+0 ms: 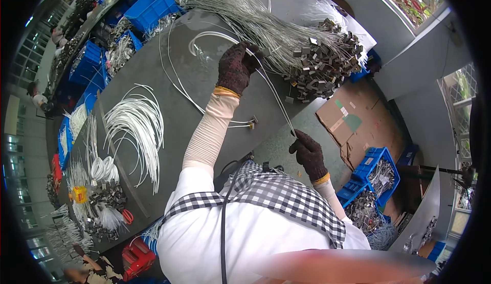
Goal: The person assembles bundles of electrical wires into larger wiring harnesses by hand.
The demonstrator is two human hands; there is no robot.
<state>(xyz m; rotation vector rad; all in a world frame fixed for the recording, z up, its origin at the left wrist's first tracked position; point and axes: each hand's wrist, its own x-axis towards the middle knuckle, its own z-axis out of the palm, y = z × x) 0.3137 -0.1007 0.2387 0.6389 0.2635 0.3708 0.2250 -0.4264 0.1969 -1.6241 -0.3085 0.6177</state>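
My left hand, in a dark knitted glove, is closed around white tubing above the table. The tubing curls away to the left of the fist, and thin wires run from it down to the right. At the lower end of those wires, my right hand, also gloved, pinches them between thumb and fingers. Below my left hand, a pair of white-sleeved wires ending in a small metal block lies on the dark table. Both gloves partly hide what they grip.
A large bundle of silvery wires with dark blocks covers the table's far side. Cut white tubes are heaped at left. Red-handled scissors lie near more wire bundles. Blue crates stand at right by flattened cardboard.
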